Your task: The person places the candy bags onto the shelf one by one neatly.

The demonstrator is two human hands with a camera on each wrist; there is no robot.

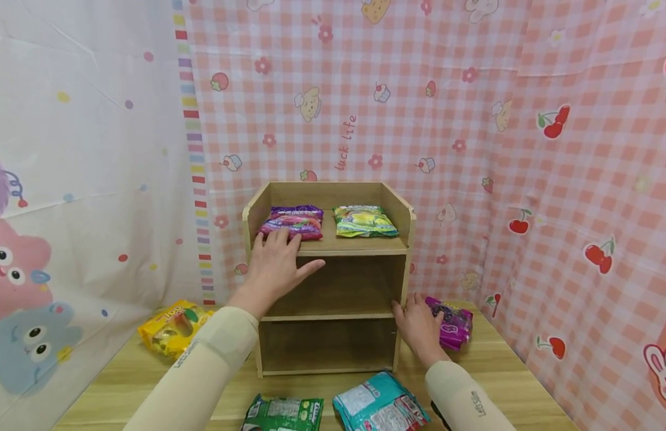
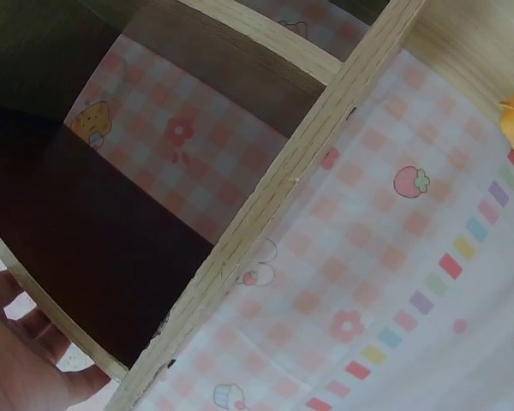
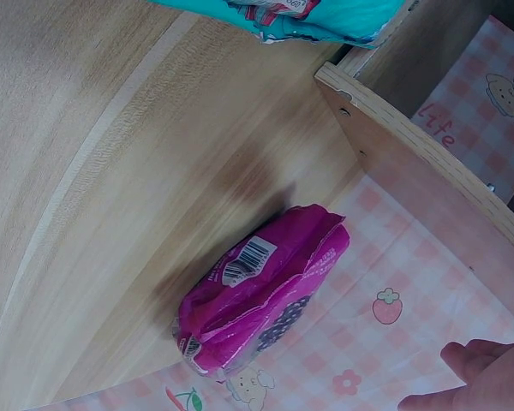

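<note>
My left hand (image 1: 274,266) reaches up to the top level of a small wooden shelf (image 1: 333,252). Its extended fingertips lie at the front edge of a purple-and-pink snack bag (image 1: 294,222), and the thumb points off to the right. A yellow-green bag (image 1: 365,221) lies beside that one on the same level. Low on the right, my right hand (image 1: 419,329) rests against the shelf's side panel (image 3: 437,163), its fingers loosely spread. Just beyond it, a purple grape-print bag (image 1: 450,323) sits on the table, with a barcode showing in the right wrist view.
A yellow bag (image 1: 173,328) lies on the table left of the shelf. In front are a green bag (image 1: 284,413) and a teal bag (image 1: 381,402). The shelf has two lower compartments. Patterned curtains (image 1: 354,90) hang close behind and at both sides.
</note>
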